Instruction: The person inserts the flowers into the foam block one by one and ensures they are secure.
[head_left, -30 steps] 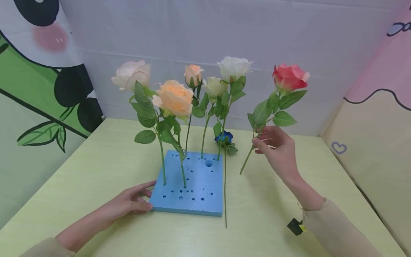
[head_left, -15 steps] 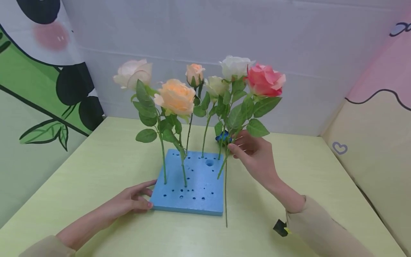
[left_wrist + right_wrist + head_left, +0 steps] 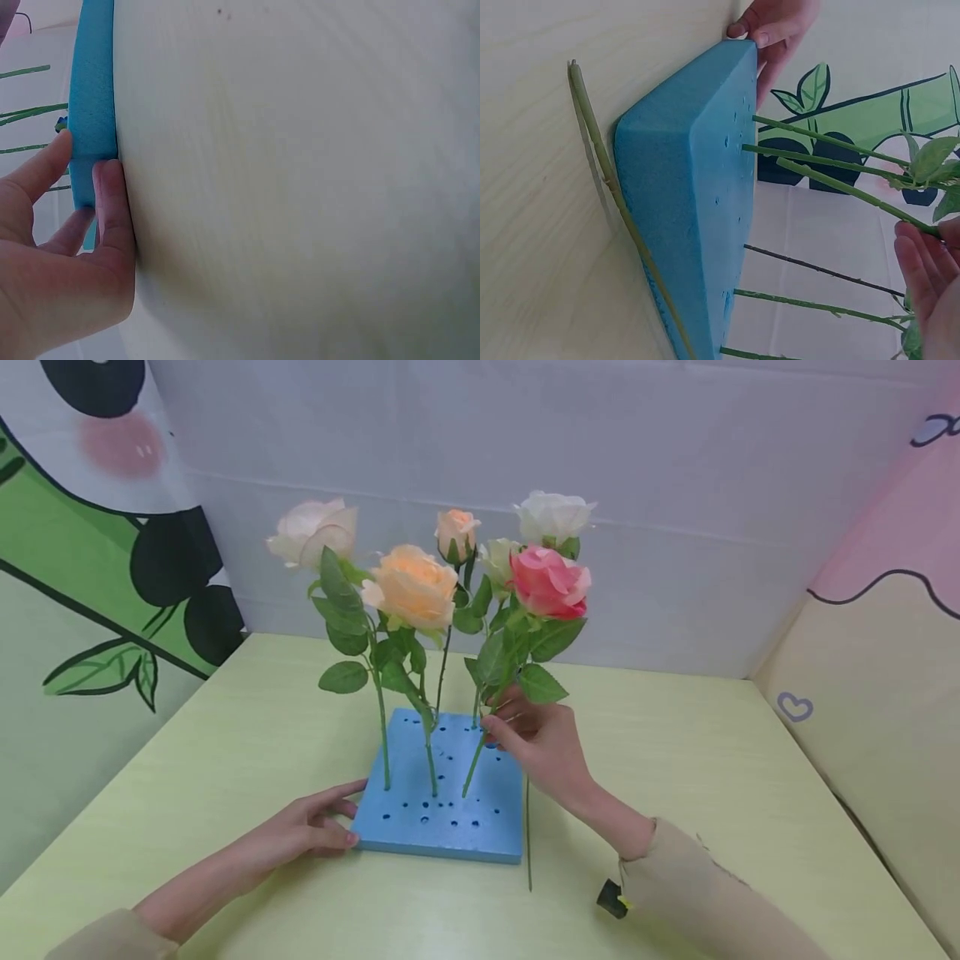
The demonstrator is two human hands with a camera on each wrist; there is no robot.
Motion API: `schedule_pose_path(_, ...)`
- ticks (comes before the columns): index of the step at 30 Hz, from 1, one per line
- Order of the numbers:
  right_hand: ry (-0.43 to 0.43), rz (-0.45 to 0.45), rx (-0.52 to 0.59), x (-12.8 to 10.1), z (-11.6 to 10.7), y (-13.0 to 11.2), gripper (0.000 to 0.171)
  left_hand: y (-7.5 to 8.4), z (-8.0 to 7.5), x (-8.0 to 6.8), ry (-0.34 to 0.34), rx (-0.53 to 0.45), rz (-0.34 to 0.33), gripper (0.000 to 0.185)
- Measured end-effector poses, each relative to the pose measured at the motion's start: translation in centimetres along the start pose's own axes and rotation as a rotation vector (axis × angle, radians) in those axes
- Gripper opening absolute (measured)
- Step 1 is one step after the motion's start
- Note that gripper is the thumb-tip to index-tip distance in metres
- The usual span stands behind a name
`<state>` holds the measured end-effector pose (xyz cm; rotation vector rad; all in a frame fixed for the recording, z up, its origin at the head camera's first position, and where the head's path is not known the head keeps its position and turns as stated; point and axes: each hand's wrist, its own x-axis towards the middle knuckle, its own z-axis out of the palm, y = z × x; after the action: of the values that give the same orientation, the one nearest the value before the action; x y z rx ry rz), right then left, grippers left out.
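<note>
A blue foam block [image 3: 438, 814] with several holes lies on the pale green table [image 3: 675, 760]. Several roses stand in it: pale pink [image 3: 311, 531], peach [image 3: 411, 585], a small peach bud [image 3: 455, 531], cream [image 3: 497, 558] and white [image 3: 553, 514]. My right hand [image 3: 497, 735] pinches the stem of a pink-red rose [image 3: 549, 581], tilted, with its lower end at the block's top [image 3: 463, 793]. The held stem [image 3: 855, 191] also shows beside my fingers [image 3: 930, 277]. My left hand [image 3: 341, 822] rests against the block's near left corner, thumb [image 3: 37, 172] and finger [image 3: 112, 210] on its edge [image 3: 91, 112].
A loose green stem [image 3: 527, 835] lies on the table along the block's right side, seen also as the stem [image 3: 607, 172] against the block [image 3: 697, 195]. Printed walls close in at the left [image 3: 97, 568], back and right [image 3: 885, 652].
My right hand has carried the pink-red rose leftward and down, from right of the block to over it. The stem's end now meets the block's top. The left hand has stayed put.
</note>
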<state>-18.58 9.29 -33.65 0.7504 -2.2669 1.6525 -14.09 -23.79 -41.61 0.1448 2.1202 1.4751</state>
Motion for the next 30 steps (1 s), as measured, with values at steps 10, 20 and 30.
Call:
schedule_pose_path(10,-0.030,-0.004,0.011,0.3,1.6,0.6,0.017,0.0,0.0,0.1,0.010,0.008,0.009,0.079)
schedule_pose_path(20,-0.055,0.019,-0.019,0.0,2.5,0.9,0.015,0.0,0.0,0.0,0.011,0.011,0.002,0.079)
schedule_pose_path(30,-0.109,0.010,-0.021,0.2,2.5,0.6,0.021,0.0,0.1,0.1,0.014,0.012,-0.001,0.079)
